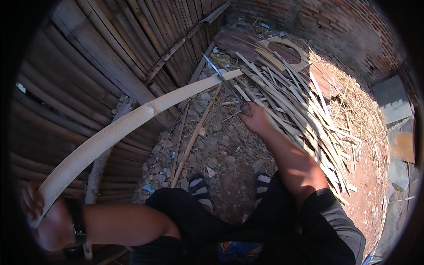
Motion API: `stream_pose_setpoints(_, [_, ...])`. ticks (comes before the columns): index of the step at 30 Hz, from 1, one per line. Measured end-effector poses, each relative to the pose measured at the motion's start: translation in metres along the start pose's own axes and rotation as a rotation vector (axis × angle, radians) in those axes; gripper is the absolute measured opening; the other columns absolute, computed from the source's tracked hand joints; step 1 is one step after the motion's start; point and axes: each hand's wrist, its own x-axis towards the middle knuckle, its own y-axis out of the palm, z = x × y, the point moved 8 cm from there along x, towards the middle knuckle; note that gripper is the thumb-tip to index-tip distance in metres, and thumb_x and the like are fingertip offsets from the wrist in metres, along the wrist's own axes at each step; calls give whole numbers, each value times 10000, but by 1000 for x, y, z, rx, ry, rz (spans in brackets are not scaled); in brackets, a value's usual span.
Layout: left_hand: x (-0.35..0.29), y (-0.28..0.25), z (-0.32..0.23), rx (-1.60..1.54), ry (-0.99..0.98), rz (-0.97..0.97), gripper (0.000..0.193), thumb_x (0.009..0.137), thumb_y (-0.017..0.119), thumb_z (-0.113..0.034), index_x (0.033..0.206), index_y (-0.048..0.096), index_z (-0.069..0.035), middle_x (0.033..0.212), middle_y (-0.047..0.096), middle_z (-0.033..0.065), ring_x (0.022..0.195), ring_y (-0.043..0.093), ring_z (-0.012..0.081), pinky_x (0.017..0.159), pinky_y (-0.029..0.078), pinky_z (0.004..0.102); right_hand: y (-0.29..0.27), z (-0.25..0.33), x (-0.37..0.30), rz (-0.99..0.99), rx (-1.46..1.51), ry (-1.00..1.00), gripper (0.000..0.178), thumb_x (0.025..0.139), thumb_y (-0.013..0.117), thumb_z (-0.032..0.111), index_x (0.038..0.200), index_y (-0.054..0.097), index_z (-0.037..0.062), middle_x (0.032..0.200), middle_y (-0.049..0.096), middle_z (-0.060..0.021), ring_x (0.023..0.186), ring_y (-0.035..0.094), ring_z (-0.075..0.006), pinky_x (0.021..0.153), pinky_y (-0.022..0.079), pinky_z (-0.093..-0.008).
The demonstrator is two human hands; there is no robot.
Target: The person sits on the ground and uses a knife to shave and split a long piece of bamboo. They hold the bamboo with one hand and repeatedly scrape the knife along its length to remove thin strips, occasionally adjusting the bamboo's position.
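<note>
A long pale strip of split bamboo [150, 112] stretches from the lower left up to the middle of the view, with a node partway along. At its near end my left hand [48, 221] grips it, fingers curled around the edge. My right hand [255, 118] is closed around the handle of a long-bladed knife [229, 86]. The blade crosses the strip close to its far end and appears to touch it; its tip points up and left. Most of the knife's handle is hidden in my fist.
A heap of split bamboo strips [304, 110] lies to the right on rubble-strewn ground [221, 154]. A bamboo slat wall [66, 88] rises close on the left, a brick wall [344, 35] behind. A board with a round cutout [265, 44] lies at the back. My sandalled feet stand below.
</note>
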Motion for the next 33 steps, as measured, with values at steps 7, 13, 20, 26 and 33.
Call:
stream_pose_setpoints(7, [-9,28,42,-47,-89,165,88,674,457,-184,690,392,-127,693,419,44,595,400,171,597,339,325,12,49,-22,-83,61,-517,367,763,675,170,1076,613,-13,622,606,-139,554,599,-221,588,492,-365])
stream_pose_setpoints(13, [-24,60,95,47,-107,209,92,839,450,-203,836,468,-113,732,449,24,569,418,154,563,364,303,25,49,-32,185,18,-319,344,760,687,188,1022,597,-16,649,617,-167,590,640,-250,614,500,-375])
stream_pose_setpoints(20, [-57,84,175,142,-193,161,278,1010,433,-379,919,481,-120,703,410,-4,550,408,119,544,354,263,34,48,-32,231,77,-301,492,746,692,221,1147,597,-46,763,635,-254,739,657,-380,717,511,-438])
stream_pose_setpoints(26, [-80,85,214,457,-143,-46,579,945,361,-700,898,487,-137,684,423,-22,512,365,90,487,316,219,50,98,-60,311,276,-197,486,799,706,245,1180,583,-30,915,677,-214,850,668,-329,794,502,-405])
stream_pose_setpoints(33, [-104,76,248,541,-214,-147,593,982,284,-671,902,476,-116,685,405,-14,523,334,105,511,312,251,107,133,-86,225,483,-130,419,825,705,240,1140,587,-9,879,677,-157,834,672,-278,758,506,-376])
